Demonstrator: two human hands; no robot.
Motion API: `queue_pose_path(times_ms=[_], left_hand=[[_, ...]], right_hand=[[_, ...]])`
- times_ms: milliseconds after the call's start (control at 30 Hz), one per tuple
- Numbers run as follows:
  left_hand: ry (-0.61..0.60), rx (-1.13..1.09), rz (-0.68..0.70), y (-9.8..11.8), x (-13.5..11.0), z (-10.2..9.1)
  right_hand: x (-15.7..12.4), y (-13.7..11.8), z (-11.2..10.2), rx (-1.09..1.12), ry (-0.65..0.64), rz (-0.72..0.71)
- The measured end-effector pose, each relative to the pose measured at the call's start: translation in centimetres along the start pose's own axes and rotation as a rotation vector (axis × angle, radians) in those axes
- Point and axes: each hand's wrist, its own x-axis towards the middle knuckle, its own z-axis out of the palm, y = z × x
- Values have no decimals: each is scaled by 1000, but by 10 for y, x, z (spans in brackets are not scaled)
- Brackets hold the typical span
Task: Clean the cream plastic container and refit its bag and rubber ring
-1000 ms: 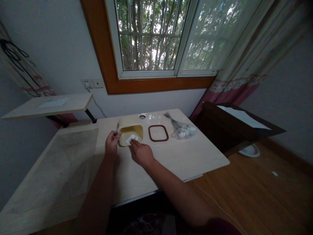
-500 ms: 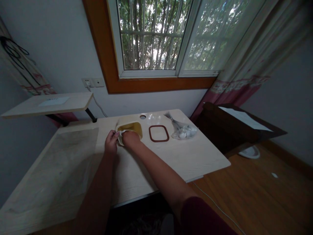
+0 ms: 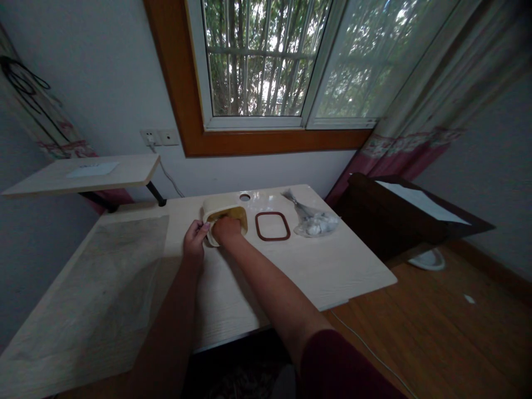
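Note:
A small cream plastic box (image 3: 214,205) with rounded corners and a yellowish inside leans toward me on the table, its mouth facing me. My left hand (image 3: 195,237) is closed on the left side of its rim, thumb on top. Inside the mouth is my right hand (image 3: 227,228), fingers curled in and largely hidden; what they hold cannot be made out. Something whitish shows at the rim between both hands. Just right of the box lies a reddish-brown square ring (image 3: 272,239), flat on the table.
A clear plastic bag (image 3: 318,223) with white contents lies right of the ring on the pale table (image 3: 291,271). A translucent sheet (image 3: 112,277) covers the left part. A raised shelf (image 3: 137,172) stands at the back left, a dark cabinet (image 3: 369,216) at the right.
My right hand has moved from the box's left rim deeper into its mouth. The whitish crumpled material at the rim shows less. My left hand keeps hold of the rim.

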Motion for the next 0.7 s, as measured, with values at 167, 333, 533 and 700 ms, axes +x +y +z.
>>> queue_pose_path(times_ms=[167,333,533,700], left_hand=[[-9,101,39,1,-3,3],[-5,134,45,0,-4,3],[4,84,29,2,-5,6],[8,73,14,5,-4,6]], right_hand=[[3,0,2,-14,-44,69],[4,-2,2,-23,-53,100],[5,0,-2,-36,-55,79],[5,0,-3,-47,-93,31]])
